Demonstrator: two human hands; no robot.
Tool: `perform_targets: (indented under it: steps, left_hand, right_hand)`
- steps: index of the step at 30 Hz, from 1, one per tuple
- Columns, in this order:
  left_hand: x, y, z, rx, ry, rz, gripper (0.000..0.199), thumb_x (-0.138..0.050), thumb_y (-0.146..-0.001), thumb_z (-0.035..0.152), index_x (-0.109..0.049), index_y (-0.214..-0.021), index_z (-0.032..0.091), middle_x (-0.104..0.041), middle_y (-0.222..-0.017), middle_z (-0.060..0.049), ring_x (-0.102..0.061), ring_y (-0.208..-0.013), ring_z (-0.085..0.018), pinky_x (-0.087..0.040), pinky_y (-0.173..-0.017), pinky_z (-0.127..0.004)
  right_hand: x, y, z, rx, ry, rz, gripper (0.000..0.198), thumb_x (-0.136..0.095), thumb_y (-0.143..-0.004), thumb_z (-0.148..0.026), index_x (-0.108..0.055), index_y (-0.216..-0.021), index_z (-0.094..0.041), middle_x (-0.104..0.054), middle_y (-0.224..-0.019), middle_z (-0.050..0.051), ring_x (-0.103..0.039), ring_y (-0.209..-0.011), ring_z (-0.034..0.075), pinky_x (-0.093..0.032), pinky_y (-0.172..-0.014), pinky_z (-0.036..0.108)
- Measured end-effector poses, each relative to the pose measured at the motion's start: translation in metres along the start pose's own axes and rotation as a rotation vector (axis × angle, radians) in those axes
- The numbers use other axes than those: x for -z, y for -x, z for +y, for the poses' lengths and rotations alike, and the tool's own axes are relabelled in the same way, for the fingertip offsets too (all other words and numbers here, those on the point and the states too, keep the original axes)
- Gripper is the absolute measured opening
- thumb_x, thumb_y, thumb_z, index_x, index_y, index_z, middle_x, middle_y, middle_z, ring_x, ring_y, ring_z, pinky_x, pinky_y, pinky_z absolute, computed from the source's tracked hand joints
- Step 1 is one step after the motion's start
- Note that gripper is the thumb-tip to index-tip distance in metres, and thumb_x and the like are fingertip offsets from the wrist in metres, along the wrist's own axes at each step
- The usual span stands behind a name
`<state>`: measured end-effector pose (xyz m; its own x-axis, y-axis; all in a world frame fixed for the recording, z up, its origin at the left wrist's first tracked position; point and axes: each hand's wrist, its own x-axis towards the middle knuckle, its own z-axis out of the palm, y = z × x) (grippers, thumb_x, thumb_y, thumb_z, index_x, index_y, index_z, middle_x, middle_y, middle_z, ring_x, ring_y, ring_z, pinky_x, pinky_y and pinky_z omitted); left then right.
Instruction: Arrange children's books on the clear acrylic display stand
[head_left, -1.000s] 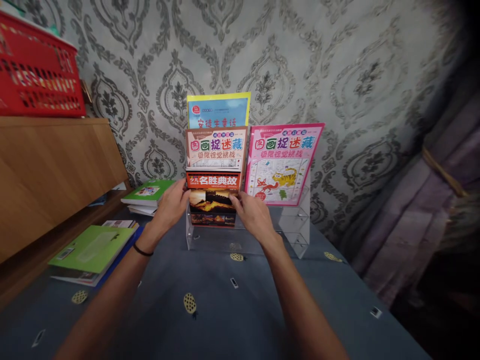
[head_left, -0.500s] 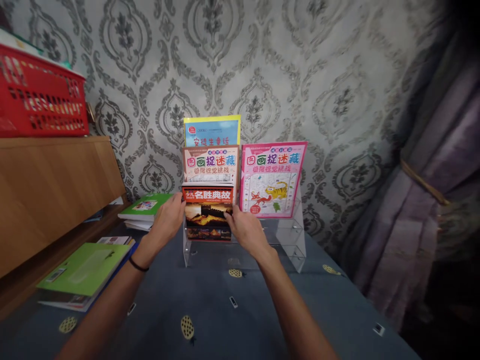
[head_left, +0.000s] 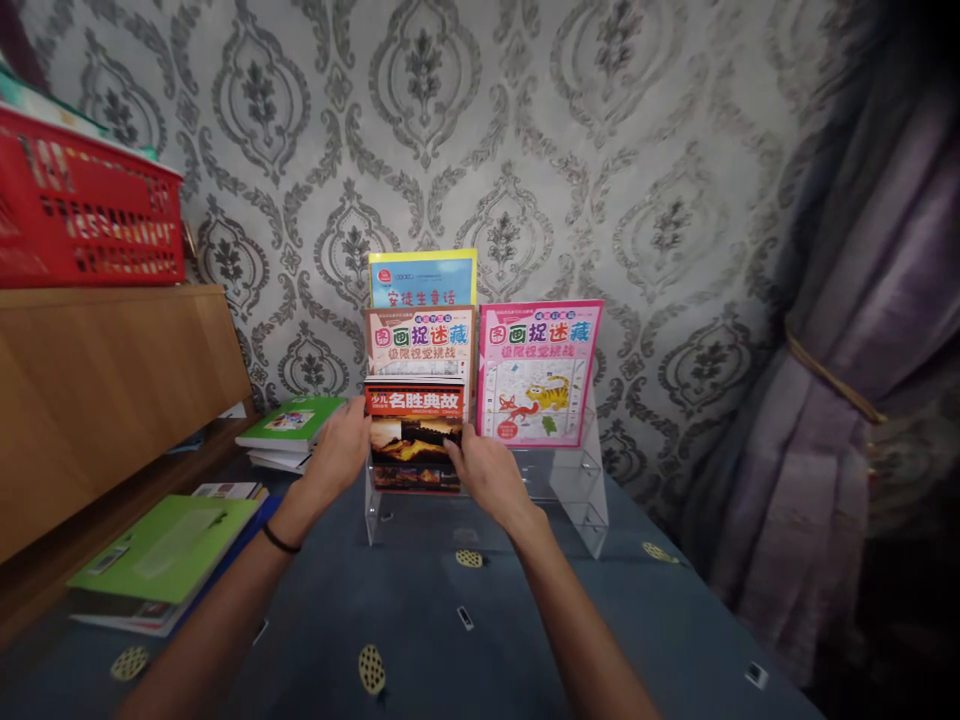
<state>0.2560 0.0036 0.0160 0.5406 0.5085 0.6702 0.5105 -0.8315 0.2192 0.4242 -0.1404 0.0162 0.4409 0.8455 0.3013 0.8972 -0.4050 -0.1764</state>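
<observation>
A book with a red title band and a dark landscape picture (head_left: 416, 440) stands upright at the front left of a clear acrylic stand (head_left: 581, 490). My left hand (head_left: 341, 450) grips its left edge, with the fingertips hidden behind it. On the opposite edge, my right hand (head_left: 487, 475) holds the book with the thumb on the cover. Behind it rise a brown-bordered picture book (head_left: 420, 340) and, higher up, a blue book with a yellow border (head_left: 424, 275). To the right, a pink picture book (head_left: 536, 375) leans on the stand.
On the left of the dark blue tablecloth (head_left: 420, 620) lie a stack topped by a light green book (head_left: 165, 550) and another green-covered stack (head_left: 292, 425). A red basket (head_left: 97, 200) sits on a wooden cabinet (head_left: 112, 380). A tied curtain (head_left: 817, 420) hangs at right.
The camera view has shifted slightly, so the scene sits a little lower. Both hands keep their hold on the front book, which stays in about the same place on the stand.
</observation>
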Motion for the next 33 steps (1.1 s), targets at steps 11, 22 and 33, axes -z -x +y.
perform_targets:
  steps: [11, 22, 33]
  left_hand:
    - [0.005, -0.001, 0.000, -0.009, 0.067, -0.007, 0.028, -0.042, -0.093, 0.018, -0.055, -0.117, 0.016, -0.069, -0.093, -0.010, -0.067, -0.086, -0.026, -0.051, -0.078, -0.037]
    - [0.017, -0.016, 0.000, -0.039, 0.092, -0.021, 0.054, -0.040, -0.097, 0.024, -0.034, -0.150, 0.016, -0.072, -0.115, -0.013, -0.070, -0.099, -0.027, -0.053, -0.087, -0.039]
    - [0.017, -0.019, -0.001, -0.027, 0.085, -0.046, 0.050, -0.043, -0.095, 0.023, -0.039, -0.145, 0.016, -0.072, -0.113, -0.014, -0.070, -0.092, -0.027, -0.053, -0.084, -0.041]
  right_hand:
    - [-0.007, -0.006, 0.010, 0.032, -0.064, 0.008, 0.035, -0.043, -0.103, -0.035, -0.054, -0.127, -0.010, -0.075, -0.101, 0.017, -0.072, -0.095, 0.028, -0.042, -0.068, 0.031]
    - [-0.001, -0.006, 0.010, -0.039, -0.188, 0.111, 0.027, -0.045, -0.102, -0.031, -0.057, -0.122, -0.017, -0.076, -0.105, 0.011, -0.071, -0.096, 0.024, -0.041, -0.068, 0.028]
    - [0.006, 0.000, -0.002, -0.069, -0.103, 0.108, 0.027, -0.045, -0.103, -0.027, -0.056, -0.125, -0.015, -0.076, -0.100, 0.013, -0.071, -0.089, 0.025, -0.040, -0.066, 0.029]
